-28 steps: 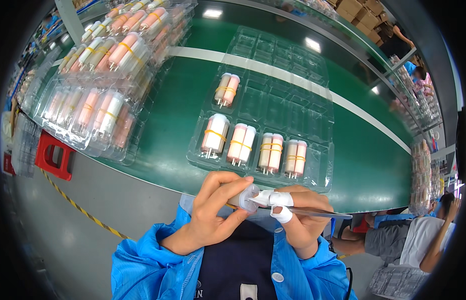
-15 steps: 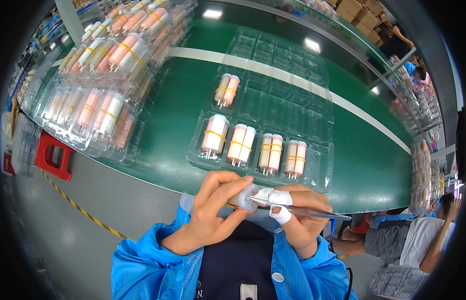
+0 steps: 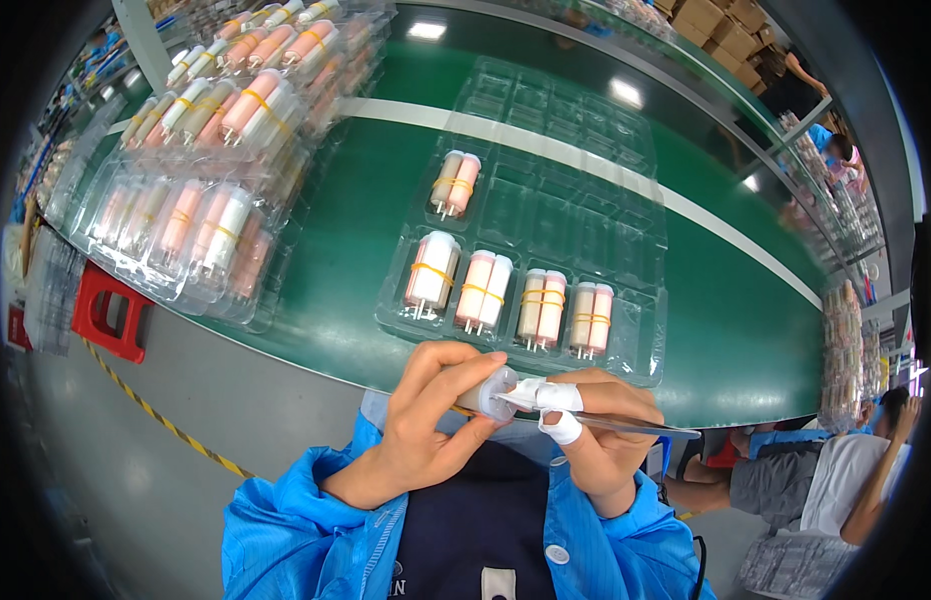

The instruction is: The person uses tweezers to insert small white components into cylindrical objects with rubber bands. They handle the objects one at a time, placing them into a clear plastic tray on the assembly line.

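Observation:
My left hand (image 3: 426, 415) is closed around a cylinder bundle (image 3: 497, 393) in front of my chest, its pale translucent end turned to the right. Metal tweezers (image 3: 636, 427) lie in the closed fingers of my right hand (image 3: 614, 405), whose thumb and a finger are wrapped in white tape. Their tips reach the cylinder's end face; what they pinch there is too small to tell. Just beyond my hands, a clear plastic tray (image 3: 388, 322) holds several pink, white and beige cylinder bundles with yellow bands, including one banded bundle (image 3: 591, 320) nearest my right hand.
The tray rests on a green worktable (image 3: 316, 300) with a white stripe. Stacked clear trays (image 3: 176, 270) of similar bundles rise at the left. A red stool (image 3: 108, 312) stands below them. At the right sits another person (image 3: 836, 480), beside more stacked trays (image 3: 841, 350).
Both hands keep nearly the same place and grip. The tweezers' tips have shifted very slightly at the cylinder's end.

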Available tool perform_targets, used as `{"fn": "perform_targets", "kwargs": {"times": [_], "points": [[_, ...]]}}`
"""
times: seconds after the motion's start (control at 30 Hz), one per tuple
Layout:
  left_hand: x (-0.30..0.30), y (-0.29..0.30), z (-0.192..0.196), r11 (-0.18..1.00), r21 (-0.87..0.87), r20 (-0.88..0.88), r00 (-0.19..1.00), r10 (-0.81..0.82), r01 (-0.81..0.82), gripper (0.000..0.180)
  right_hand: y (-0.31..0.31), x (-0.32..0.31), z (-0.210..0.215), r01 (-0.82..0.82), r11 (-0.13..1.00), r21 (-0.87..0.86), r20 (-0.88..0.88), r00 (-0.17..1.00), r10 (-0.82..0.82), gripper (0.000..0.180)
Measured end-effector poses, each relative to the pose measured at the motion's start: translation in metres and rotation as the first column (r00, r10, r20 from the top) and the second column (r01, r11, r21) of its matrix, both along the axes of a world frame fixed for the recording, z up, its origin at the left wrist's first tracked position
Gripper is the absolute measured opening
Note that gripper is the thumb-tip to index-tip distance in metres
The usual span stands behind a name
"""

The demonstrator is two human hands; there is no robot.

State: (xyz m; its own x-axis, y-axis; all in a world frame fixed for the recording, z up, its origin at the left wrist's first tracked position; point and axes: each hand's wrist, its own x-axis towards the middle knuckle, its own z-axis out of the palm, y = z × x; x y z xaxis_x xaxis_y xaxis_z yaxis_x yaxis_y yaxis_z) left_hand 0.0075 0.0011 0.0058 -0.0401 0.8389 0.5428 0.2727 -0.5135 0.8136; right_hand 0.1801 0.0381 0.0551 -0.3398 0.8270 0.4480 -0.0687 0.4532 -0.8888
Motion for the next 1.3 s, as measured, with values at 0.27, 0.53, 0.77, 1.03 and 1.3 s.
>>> {"fn": "perform_targets", "kwargs": {"times": [0.27,0.53,0.77,1.03,1.3], "points": [[-0.0003,0.0007,-0.0005,1.0,0.019,-0.017,1.0,0.005,-0.005,0.052,0.0,0.0002,-0.0029,-0.004,1.0,-0.006,-0.037,0.999,0.004,0.019],[-0.0015,0.0016,0.0023,1.0,0.028,-0.019,1.0,0.007,-0.006,0.053,0.0018,-0.0015,0.0022,0.023,0.997,0.079,0.057,0.998,-0.028,0.018],[-0.0011,0.0014,-0.0006,1.0,0.025,-0.027,1.0,0.01,-0.009,0.053,0.0009,-0.0011,0.0009,0.009,1.0,0.026,0.034,0.999,-0.009,0.017],[-0.0001,0.001,-0.0011,1.0,0.011,-0.023,1.0,0.011,-0.011,0.053,0.0004,-0.0005,-0.0009,0.016,1.0,0.016,0.017,1.0,-0.016,0.017],[-0.0025,0.0036,0.0004,1.0,0.031,-0.115,0.993,0.005,-0.001,0.054,0.0019,-0.0005,0.0023,0.025,1.0,0.012,0.084,0.996,-0.026,0.014]]}}
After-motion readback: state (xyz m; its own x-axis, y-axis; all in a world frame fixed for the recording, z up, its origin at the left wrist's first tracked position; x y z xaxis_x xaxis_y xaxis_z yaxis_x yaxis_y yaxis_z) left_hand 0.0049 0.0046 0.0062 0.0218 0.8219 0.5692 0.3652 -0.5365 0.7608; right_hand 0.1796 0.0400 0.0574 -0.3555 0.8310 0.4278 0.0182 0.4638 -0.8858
